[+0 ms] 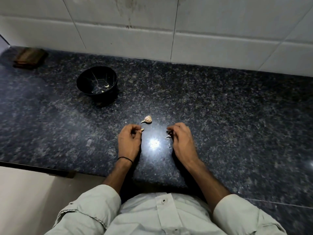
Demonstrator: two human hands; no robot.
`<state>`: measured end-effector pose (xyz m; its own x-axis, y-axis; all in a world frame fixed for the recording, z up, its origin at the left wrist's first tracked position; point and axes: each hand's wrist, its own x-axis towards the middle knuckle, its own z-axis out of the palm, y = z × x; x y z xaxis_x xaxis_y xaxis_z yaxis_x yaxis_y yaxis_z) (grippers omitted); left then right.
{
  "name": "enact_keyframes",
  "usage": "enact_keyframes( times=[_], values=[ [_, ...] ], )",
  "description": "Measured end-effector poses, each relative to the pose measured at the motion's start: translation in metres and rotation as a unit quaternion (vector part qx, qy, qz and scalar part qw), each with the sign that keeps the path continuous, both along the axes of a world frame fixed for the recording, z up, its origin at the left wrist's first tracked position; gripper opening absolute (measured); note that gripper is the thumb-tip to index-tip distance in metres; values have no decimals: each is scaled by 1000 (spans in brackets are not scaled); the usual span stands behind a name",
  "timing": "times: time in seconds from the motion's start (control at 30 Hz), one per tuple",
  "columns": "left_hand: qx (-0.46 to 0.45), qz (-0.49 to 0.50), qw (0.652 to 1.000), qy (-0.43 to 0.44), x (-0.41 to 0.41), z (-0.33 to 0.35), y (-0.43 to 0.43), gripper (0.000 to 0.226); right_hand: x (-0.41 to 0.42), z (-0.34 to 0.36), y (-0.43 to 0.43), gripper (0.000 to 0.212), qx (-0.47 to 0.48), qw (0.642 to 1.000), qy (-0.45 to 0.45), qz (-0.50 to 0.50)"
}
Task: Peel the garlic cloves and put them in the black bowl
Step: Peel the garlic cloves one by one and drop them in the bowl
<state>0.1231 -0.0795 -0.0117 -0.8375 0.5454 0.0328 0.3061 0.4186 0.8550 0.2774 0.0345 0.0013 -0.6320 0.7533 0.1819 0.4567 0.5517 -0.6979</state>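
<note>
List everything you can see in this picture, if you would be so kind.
Round black bowl with thin pale lines: one, black, counter's far left.
Peeled garlic cloves: about two, pale, inside the bowl.
Unpeeled garlic piece: one, pinkish-white, counter beyond the hands.
Papery peel scraps: a few, whitish, beside the right hand.
Blocky object: one, brown, far left by the wall; blurred.
Speckled stone counter: one, dark.
Tiled wall: one, white, behind.
Wristband: one, black, left wrist.
Left hand: pinches a small pale garlic clove.
Right hand: fingers curled, contents unclear.
</note>
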Motion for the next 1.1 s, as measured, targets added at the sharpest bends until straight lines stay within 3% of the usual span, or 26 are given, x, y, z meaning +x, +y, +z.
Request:
enact_keyframes(
  times=[0.2, 0.33, 0.43, 0.63, 0.9, 1.1],
  values=[
    [28, -9, 999, 20, 8, 7, -9, 18, 7, -4, 3, 37, 81, 978, -98, 165],
    [28, -118, 989, 83, 26, 14, -14, 19, 31, -15, 2, 35, 152, 952, -129, 234],
    [-33, -208, 974, 86, 33, 10, -10, 14, 51, -22, 4, 31, 181, 944, -114, 251],
    [-37, -210, 974, 79, 34, 4, -11, 15, 56, -22, 8, 24, 274, 922, -96, 256],
    [-70, -211, 954, 203, 47, 4, -19, 6, 51, -21, 11, 25, 269, 923, -107, 252],
    [-58, -213, 953, 207, 48, 3, -23, 13, 48, -25, 5, 19, 260, 935, -90, 225]
  ],
)
